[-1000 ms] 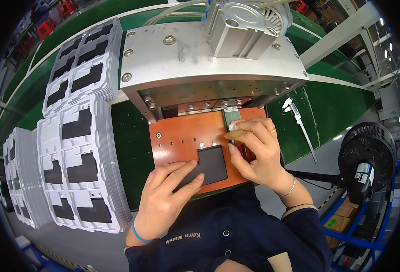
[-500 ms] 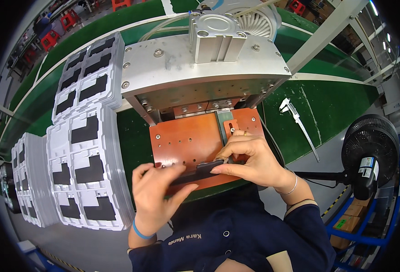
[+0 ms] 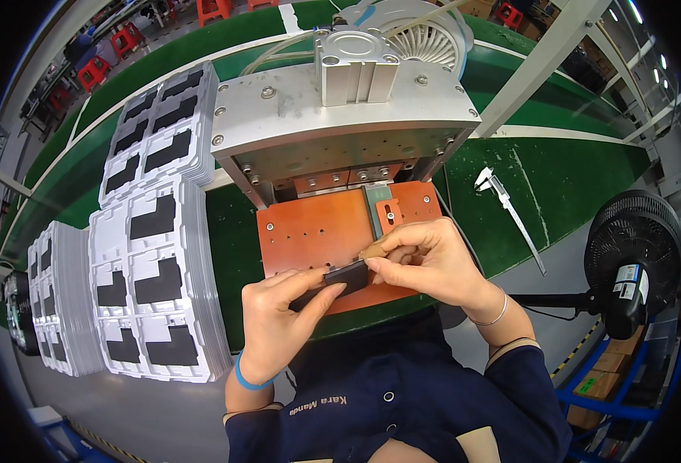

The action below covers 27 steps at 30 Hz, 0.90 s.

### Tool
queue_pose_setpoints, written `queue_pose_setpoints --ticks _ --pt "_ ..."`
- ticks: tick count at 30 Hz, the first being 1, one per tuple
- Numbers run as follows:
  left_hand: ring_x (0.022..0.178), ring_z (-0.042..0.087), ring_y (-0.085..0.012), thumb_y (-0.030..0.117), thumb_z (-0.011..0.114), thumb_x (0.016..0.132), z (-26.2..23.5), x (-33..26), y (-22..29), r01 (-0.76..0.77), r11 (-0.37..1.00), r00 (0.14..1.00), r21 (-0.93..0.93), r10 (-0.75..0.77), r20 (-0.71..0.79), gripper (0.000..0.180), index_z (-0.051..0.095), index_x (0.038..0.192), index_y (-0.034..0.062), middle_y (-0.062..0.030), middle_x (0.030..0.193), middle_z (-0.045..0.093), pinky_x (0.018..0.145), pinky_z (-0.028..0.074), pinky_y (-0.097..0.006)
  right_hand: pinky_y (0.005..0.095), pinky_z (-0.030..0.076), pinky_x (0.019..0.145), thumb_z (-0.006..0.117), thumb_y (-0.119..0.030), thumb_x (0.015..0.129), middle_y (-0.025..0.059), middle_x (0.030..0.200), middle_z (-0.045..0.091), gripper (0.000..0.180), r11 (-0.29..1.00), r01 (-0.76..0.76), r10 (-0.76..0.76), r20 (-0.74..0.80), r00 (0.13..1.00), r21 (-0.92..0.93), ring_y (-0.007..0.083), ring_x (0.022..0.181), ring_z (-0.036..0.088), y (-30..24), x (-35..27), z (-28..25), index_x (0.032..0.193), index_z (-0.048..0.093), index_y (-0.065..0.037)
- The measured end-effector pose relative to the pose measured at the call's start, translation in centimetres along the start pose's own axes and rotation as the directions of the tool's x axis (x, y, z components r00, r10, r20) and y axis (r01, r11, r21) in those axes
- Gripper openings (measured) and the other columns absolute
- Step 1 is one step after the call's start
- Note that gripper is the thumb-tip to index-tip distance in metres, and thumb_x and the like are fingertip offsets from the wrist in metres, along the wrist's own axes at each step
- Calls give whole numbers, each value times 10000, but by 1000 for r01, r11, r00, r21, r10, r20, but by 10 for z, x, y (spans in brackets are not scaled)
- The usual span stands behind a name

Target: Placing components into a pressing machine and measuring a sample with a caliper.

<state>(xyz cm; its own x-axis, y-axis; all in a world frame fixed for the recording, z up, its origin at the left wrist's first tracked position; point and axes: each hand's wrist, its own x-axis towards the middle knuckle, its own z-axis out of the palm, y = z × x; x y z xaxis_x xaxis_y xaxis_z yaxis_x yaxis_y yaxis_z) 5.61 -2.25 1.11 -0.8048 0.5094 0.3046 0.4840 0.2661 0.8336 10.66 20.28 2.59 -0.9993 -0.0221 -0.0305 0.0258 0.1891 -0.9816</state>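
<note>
A thin, flat black piece (image 3: 348, 276) is held tilted over the front of the orange plate (image 3: 317, 224). My left hand (image 3: 286, 309) is closed on its left end, thumb in front and fingers behind. At the right end, the thumb and forefinger of my right hand (image 3: 425, 262) pinch together by the piece's upper edge. A small tan bit shows at those fingertips, too blurred to name. The orange plate carries screws, small holes and a green-grey bar (image 3: 377, 212). Above its rear stands a metal press (image 3: 340, 116) with a block-shaped cylinder (image 3: 357, 77) on top.
Stacked white trays (image 3: 151, 301) with L-shaped black pieces stand on the left, with another stack (image 3: 159, 131) behind and one (image 3: 59, 309) farther left. A caliper (image 3: 510, 212) lies on the green mat at right. Beyond it is a black fan (image 3: 630, 262).
My left hand has moved right and closed firmly on the black piece. My right fingers have shifted slightly to the piece's upper right end, with the tan bit now showing. The view has shifted slightly.
</note>
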Motion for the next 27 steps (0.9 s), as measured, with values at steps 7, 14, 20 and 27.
queue_pose_setpoints --ticks 7,14,20,27 --pt "565 641 -195 43 810 783 4 -3 3 -35 997 999 75 37 -32 169 759 937 -3 -111 707 689 521 474 -283 192 516 618 729 -74 885 72 787 736 148 993 -16 17 -8 1000 115 67 690 680 4 -1 5 970 750 46" --pt "563 638 -187 49 812 791 6 -4 -1 -5 1000 999 16 6 -50 153 762 927 -2 -107 689 684 518 464 -273 238 574 756 708 -58 916 122 882 755 172 943 -91 81 43 996 321 138 834 733 4 -3 1 1023 733 74" --pt "556 638 -178 48 813 788 9 -5 3 -8 1000 996 29 10 -89 167 762 941 2 -104 679 681 519 465 -272 249 585 778 710 -59 913 126 882 760 170 965 -77 79 6 997 251 145 835 740 0 -4 3 1011 736 77" --pt "512 599 -215 56 825 765 12 -10 11 -95 961 984 260 130 -118 176 757 921 10 -89 661 655 489 438 -303 251 587 740 707 -43 894 108 834 760 116 994 110 -106 -106 989 25 121 771 733 6 -8 11 923 728 67"
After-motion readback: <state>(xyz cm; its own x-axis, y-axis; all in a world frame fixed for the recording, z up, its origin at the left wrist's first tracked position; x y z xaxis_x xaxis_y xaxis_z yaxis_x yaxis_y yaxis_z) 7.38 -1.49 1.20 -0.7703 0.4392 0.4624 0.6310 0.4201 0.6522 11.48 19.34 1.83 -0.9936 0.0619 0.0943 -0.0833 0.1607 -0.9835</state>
